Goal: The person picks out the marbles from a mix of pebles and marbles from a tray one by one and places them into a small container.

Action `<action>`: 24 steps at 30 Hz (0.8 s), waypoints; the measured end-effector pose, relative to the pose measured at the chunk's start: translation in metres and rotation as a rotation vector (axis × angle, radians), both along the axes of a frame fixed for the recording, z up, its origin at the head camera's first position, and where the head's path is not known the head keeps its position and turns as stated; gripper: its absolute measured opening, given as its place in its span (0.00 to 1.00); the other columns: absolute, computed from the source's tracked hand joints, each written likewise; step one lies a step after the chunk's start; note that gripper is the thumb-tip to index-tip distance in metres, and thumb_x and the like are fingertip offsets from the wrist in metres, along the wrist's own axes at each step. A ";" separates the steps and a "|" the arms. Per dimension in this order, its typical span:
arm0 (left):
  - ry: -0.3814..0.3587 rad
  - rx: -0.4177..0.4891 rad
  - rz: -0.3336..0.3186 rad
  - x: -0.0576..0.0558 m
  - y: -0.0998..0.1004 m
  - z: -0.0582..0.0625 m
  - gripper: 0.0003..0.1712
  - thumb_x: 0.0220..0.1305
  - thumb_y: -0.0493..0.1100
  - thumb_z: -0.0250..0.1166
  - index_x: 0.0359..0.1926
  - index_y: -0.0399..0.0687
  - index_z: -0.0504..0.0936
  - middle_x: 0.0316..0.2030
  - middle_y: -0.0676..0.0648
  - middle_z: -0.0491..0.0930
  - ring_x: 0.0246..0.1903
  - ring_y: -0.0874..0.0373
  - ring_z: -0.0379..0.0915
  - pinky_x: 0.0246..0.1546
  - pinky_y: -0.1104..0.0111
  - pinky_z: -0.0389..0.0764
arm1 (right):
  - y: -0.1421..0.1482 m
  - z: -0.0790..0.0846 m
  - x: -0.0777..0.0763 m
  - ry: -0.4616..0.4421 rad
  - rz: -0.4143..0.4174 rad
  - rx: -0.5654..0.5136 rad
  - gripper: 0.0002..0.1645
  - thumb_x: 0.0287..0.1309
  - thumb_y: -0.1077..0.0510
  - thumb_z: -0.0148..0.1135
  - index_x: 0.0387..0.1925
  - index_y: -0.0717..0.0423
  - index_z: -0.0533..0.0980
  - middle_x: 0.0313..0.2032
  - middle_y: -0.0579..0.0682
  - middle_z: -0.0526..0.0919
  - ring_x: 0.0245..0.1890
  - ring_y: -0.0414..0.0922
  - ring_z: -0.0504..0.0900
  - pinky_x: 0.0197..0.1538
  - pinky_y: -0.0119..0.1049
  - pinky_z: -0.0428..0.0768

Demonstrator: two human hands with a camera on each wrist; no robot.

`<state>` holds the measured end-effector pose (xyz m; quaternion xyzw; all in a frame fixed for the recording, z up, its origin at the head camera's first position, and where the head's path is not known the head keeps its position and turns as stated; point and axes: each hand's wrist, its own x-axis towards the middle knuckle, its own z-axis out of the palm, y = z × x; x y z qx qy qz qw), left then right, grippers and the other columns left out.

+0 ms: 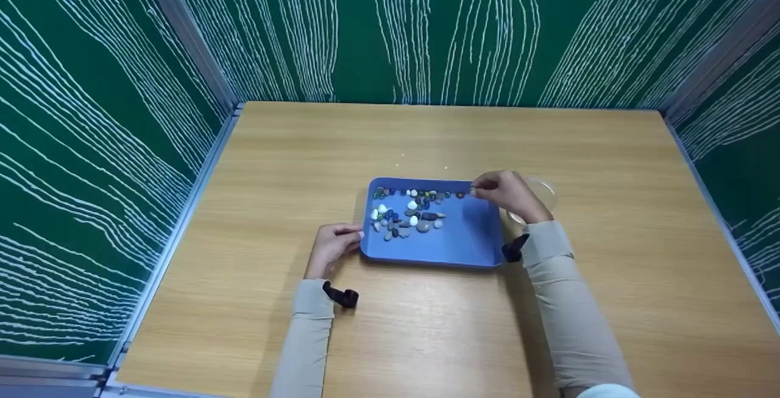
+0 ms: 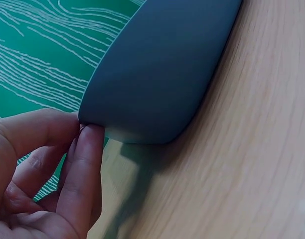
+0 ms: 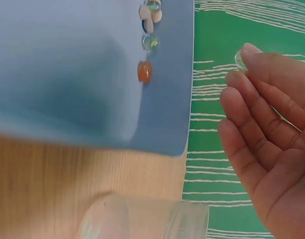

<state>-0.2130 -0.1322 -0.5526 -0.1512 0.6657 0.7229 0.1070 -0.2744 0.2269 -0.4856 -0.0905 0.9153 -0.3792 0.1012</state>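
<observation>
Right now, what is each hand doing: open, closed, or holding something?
Left hand: fingers pinch the near left corner of the blue tray.
Right hand: fingertips pinch a small clear glass bead beside the tray's far right edge.

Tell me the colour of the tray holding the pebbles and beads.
The tray is plain blue, with no pattern; the head view shows it best.

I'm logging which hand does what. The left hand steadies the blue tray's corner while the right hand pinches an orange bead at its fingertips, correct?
Not quite: the bead in the right hand's grip is clear glass, as the right wrist view shows. The orange bead lies in the blue tray. The rest holds: the left hand steadies the tray's corner.
</observation>
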 end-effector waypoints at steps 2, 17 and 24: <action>-0.003 -0.011 0.001 0.000 0.000 0.000 0.14 0.55 0.26 0.66 0.45 0.27 0.82 0.41 0.36 0.83 0.34 0.56 0.82 0.42 0.67 0.87 | 0.003 0.001 0.002 0.009 -0.004 0.001 0.14 0.62 0.58 0.62 0.46 0.60 0.81 0.45 0.59 0.84 0.42 0.50 0.81 0.51 0.46 0.84; -0.015 -0.022 -0.005 -0.001 -0.001 0.002 0.14 0.56 0.26 0.65 0.45 0.28 0.82 0.45 0.34 0.81 0.36 0.56 0.82 0.46 0.66 0.86 | 0.037 0.006 0.010 -0.007 -0.046 0.019 0.15 0.64 0.56 0.59 0.49 0.58 0.80 0.47 0.59 0.83 0.45 0.52 0.80 0.54 0.50 0.82; -0.029 -0.012 -0.010 -0.001 -0.001 0.002 0.14 0.55 0.26 0.65 0.45 0.28 0.82 0.45 0.34 0.82 0.36 0.56 0.82 0.46 0.65 0.86 | 0.053 0.008 0.014 -0.019 -0.071 0.005 0.16 0.65 0.55 0.58 0.50 0.59 0.79 0.48 0.60 0.82 0.47 0.52 0.80 0.55 0.50 0.82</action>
